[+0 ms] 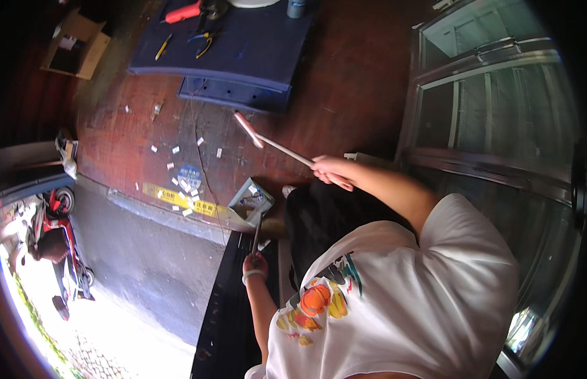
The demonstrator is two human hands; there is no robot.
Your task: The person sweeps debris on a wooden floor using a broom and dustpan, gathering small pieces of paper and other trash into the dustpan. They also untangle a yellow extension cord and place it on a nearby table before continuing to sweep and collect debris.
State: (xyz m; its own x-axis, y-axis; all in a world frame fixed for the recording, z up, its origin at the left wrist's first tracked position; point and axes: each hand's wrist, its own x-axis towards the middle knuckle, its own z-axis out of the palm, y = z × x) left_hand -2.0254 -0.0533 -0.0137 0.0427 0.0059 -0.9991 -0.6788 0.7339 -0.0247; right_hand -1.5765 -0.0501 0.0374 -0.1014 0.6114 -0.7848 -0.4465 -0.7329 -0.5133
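Observation:
My right hand [330, 172] is wrapped round the pale handle of a small broom [286, 150]. Its narrow pinkish head [249, 130] is slightly blurred over the floor, near the blue table. Lower down, my left hand [255, 264], with a pale band at the wrist, grips the upright handle of a dustpan [260, 201]. The dustpan's light, box-like pan stands at the floor's edge; some litter seems to lie inside, too small to name. Several white paper scraps [175, 150] are scattered on the reddish-brown floor to the left of the pan.
A dark blue table [243, 54] at the far side bears pliers [205, 45] and a red-handled power tool [183, 12]. A cardboard box [91, 54] stands far left. Glass-fronted cabinets [489, 107] line the right. A step edge [148, 211] drops to grey ground, where a red scooter [60, 227] is parked.

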